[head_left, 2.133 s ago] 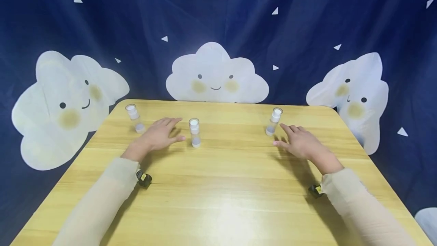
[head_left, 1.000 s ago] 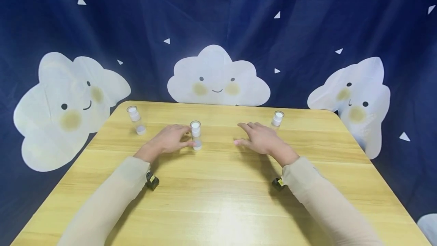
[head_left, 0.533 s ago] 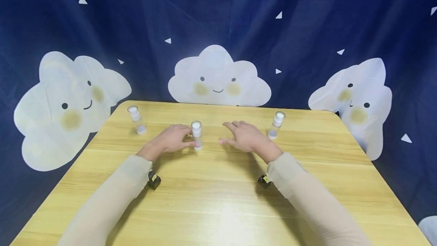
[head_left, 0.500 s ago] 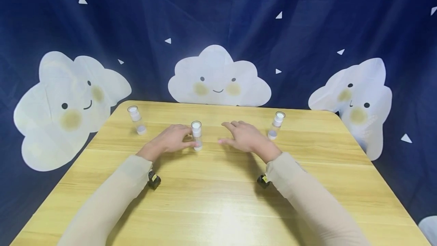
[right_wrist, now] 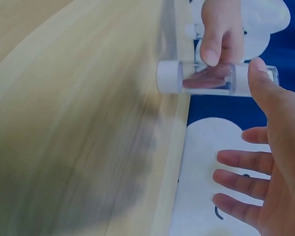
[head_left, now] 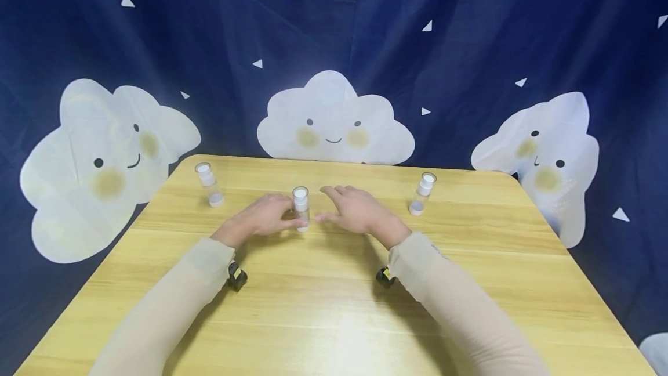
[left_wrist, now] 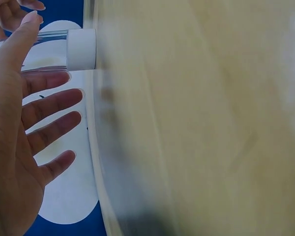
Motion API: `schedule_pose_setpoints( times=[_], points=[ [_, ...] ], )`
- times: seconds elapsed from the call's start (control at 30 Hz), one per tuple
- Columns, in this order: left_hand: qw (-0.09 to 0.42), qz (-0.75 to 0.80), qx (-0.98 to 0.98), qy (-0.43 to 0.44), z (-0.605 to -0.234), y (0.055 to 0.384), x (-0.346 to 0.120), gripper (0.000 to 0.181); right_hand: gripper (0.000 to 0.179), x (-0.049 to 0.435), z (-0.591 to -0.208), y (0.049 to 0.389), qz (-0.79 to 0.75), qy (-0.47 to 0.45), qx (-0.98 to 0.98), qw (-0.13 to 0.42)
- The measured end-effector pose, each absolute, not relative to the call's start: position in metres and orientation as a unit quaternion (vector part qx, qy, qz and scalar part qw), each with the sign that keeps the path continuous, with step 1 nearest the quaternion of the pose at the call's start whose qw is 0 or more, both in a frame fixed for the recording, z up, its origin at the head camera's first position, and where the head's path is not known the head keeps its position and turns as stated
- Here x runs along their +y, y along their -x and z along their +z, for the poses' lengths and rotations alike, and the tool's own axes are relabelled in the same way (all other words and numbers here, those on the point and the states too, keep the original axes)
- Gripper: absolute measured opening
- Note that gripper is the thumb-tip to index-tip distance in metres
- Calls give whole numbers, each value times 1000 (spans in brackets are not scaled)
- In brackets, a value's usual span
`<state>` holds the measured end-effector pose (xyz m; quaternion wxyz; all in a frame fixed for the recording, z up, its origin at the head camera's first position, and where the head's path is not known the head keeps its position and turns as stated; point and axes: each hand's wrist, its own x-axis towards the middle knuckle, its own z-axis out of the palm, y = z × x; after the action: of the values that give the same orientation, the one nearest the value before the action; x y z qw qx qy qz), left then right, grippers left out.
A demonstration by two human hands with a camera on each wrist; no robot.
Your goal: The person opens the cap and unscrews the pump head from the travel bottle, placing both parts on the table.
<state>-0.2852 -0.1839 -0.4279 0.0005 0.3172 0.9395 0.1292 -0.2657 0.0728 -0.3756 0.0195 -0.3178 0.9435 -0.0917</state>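
A small clear bottle (head_left: pixel 301 201) with a white base and a white top under a clear cap stands upright on the table, mid-way across. My left hand (head_left: pixel 265 214) pinches it from the left, thumb at the near side and fingers behind; through the clear wall in the right wrist view those fingers show beside the white base (right_wrist: pixel 169 77). From the right, my right hand (head_left: pixel 356 210) is held close to the same bottle, thumb and fingers spread and relaxed, holding nothing. In the head view a small gap separates its fingertips from the bottle.
Two similar bottles stand apart on the wooden table (head_left: pixel 313 306): one bottle (head_left: pixel 210 185) at the back left, another bottle (head_left: pixel 422 194) at the back right. Behind the table's far edge hangs a dark blue curtain (head_left: pixel 302 10) with white clouds.
My right hand has moved left from beside the back-right bottle towards the middle one. My left hand has moved slightly right and taken hold of the middle bottle.
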Motion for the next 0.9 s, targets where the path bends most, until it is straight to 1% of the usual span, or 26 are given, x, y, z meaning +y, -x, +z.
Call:
schedule_pose_setpoints(
  times=[0.2, 0.3, 0.47, 0.63, 0.9],
  points=[
    [13, 133, 940, -314, -430, 287, -184, 66, 84, 61, -378, 266, -83, 330, 940, 14],
    [13, 138, 940, -312, -430, 287, -183, 66, 83, 56, -380, 267, -82, 332, 940, 11],
    [13, 153, 937, -313, -429, 286, -180, 60, 80, 50, -384, 269, -81, 342, 936, 2],
    [21, 155, 938, -310, -430, 284, -178, 56, 72, 47, -387, 270, -86, 355, 931, -4],
    [24, 160, 934, -318, -428, 283, -175, 40, 63, 44, -388, 268, -108, 363, 925, -17]
  ],
)
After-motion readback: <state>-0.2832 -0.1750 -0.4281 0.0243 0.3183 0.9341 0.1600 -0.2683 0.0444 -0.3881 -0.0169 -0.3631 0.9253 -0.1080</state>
